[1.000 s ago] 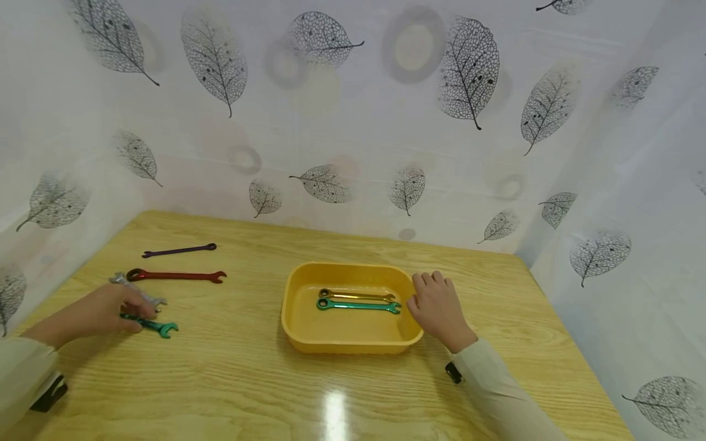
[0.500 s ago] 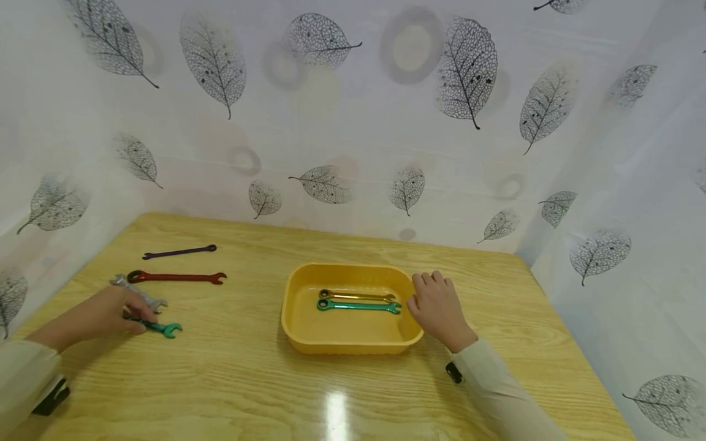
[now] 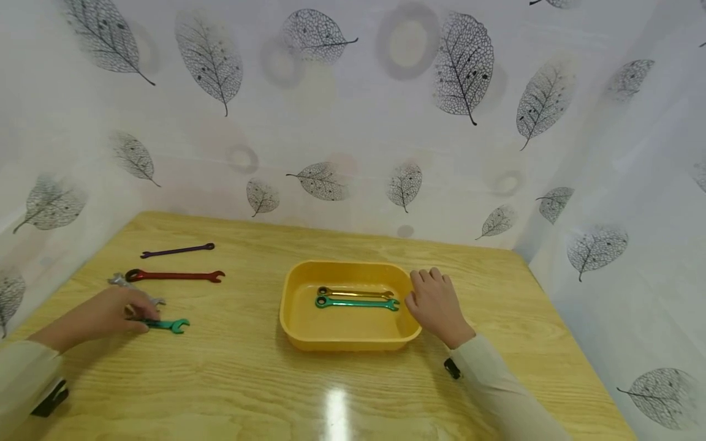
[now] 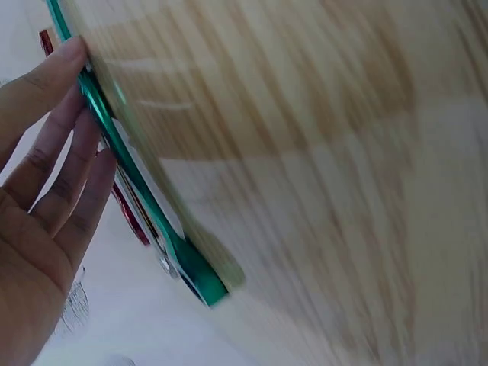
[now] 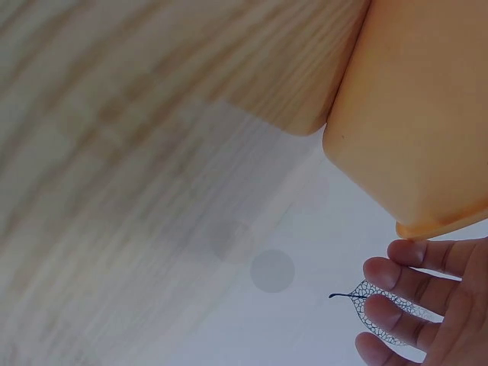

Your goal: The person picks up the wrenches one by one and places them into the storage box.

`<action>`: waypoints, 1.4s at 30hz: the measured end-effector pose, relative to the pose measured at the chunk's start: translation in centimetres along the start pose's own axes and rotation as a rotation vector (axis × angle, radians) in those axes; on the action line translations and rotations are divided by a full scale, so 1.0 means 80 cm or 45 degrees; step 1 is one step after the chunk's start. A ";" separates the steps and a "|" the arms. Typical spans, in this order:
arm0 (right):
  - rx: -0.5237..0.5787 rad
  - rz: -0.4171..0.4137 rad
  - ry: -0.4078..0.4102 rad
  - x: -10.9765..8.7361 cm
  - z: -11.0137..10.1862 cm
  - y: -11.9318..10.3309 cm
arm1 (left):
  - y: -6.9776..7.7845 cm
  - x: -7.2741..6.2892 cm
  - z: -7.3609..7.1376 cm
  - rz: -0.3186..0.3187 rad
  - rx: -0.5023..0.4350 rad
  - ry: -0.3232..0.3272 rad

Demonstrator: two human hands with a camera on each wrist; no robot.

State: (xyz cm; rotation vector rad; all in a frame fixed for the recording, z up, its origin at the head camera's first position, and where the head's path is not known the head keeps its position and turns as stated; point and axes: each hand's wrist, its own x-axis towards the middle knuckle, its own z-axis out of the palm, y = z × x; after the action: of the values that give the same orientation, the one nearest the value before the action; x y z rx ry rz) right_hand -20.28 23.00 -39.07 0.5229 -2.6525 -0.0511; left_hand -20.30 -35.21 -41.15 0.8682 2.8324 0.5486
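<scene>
My left hand (image 3: 118, 312) pinches a green wrench (image 3: 175, 326) between thumb and fingers, low at the left of the table. Its open jaw end points right; in the left wrist view the shaft of this wrench (image 4: 130, 156) runs past my fingertips. Just behind lies a silver wrench (image 3: 117, 280), partly covered by my hand. My right hand (image 3: 438, 306) holds the right rim of a yellow plastic basin (image 3: 353, 345). In the right wrist view the fingers (image 5: 412, 286) are lightly bent at the rim, with the thumb hidden behind the wall.
Inside the basin lie a gold wrench (image 3: 358, 294) and another green wrench (image 3: 358, 304). A red wrench (image 3: 176, 276) and a purple wrench (image 3: 178, 251) lie farther back at the left. Leaf-patterned sheeting (image 3: 353, 122) encloses the wooden table (image 3: 248, 392) behind and at the sides.
The pinched green wrench has shifted slightly right and turned closer to level, with my left hand moving a little right. My right hand stays at the basin's rim.
</scene>
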 end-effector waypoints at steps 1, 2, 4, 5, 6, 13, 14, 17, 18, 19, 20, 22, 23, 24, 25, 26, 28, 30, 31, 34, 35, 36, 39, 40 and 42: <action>-0.002 0.000 -0.002 0.001 0.000 0.000 | -0.002 -0.003 0.000 0.003 0.027 0.021; -0.004 0.000 -0.003 0.001 -0.001 0.000 | -0.005 -0.006 0.000 0.004 0.048 0.042; -0.007 0.001 -0.005 0.002 -0.001 -0.001 | -0.010 -0.012 0.000 -0.038 0.071 0.061; -0.008 0.003 -0.004 0.002 -0.002 -0.001 | -0.012 -0.014 0.000 -0.057 0.073 0.060; -0.011 0.002 -0.002 0.002 -0.002 -0.001 | -0.013 -0.016 0.000 -0.072 0.073 0.063; -0.013 0.001 -0.001 0.001 -0.001 -0.002 | -0.014 -0.022 0.001 -0.084 0.032 0.100; -0.012 0.004 -0.005 0.001 0.000 -0.002 | -0.014 -0.021 0.001 -0.081 0.028 0.100; -0.010 0.011 -0.019 0.000 0.000 -0.001 | -0.012 -0.020 0.000 -0.095 0.018 0.080; -0.009 0.011 -0.020 0.000 0.000 -0.001 | -0.011 -0.019 0.000 -0.088 0.014 0.082; -0.008 0.012 -0.023 0.000 0.001 -0.001 | -0.010 -0.019 0.000 -0.086 0.003 0.071; -0.007 0.012 -0.022 0.001 0.000 -0.001 | -0.010 -0.019 0.001 -0.074 -0.005 0.077; -0.006 0.010 -0.017 0.001 0.001 -0.001 | -0.008 -0.019 0.002 -0.061 -0.018 0.082; -0.006 0.010 -0.015 0.001 0.001 -0.001 | -0.008 -0.019 0.002 -0.057 -0.024 0.083; -0.004 0.010 -0.013 0.001 0.002 0.000 | -0.008 -0.019 0.002 -0.052 -0.028 0.086; -0.002 0.010 -0.011 0.001 0.002 0.000 | -0.008 -0.020 0.002 -0.056 -0.037 0.081; 0.000 0.009 -0.008 0.001 0.003 0.000 | -0.009 -0.020 0.003 -0.057 -0.048 0.082; 0.008 0.009 0.001 0.002 0.003 0.000 | -0.012 -0.022 0.003 -0.077 -0.090 0.082; 0.015 0.006 0.008 0.002 0.003 -0.001 | -0.016 -0.026 0.003 -0.107 -0.134 0.092; 0.018 0.004 0.009 0.002 0.003 -0.001 | -0.018 -0.028 0.004 -0.114 -0.149 0.092; 0.024 0.001 0.013 0.002 0.003 -0.001 | -0.024 -0.032 0.006 -0.148 -0.148 0.118; 0.026 0.001 0.014 0.002 0.002 -0.001 | -0.025 -0.033 0.006 -0.165 -0.136 0.111; 0.028 0.002 0.014 0.002 0.002 -0.001 | -0.026 -0.033 0.007 -0.182 -0.128 0.095; 0.029 0.007 0.011 0.002 0.002 -0.001 | -0.028 -0.033 0.007 -0.219 -0.113 0.073; 0.030 0.009 0.010 0.003 0.002 -0.001 | -0.028 -0.033 0.007 -0.229 -0.120 0.062; 0.031 0.012 0.005 0.003 0.002 0.000 | -0.029 -0.033 0.006 -0.216 -0.131 0.064</action>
State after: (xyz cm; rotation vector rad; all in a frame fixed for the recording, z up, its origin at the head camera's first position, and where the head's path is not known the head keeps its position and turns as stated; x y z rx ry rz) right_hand -20.53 22.88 -39.16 0.5181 -2.6550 -0.0151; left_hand -19.19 -38.30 -42.42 0.5973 2.8566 0.6941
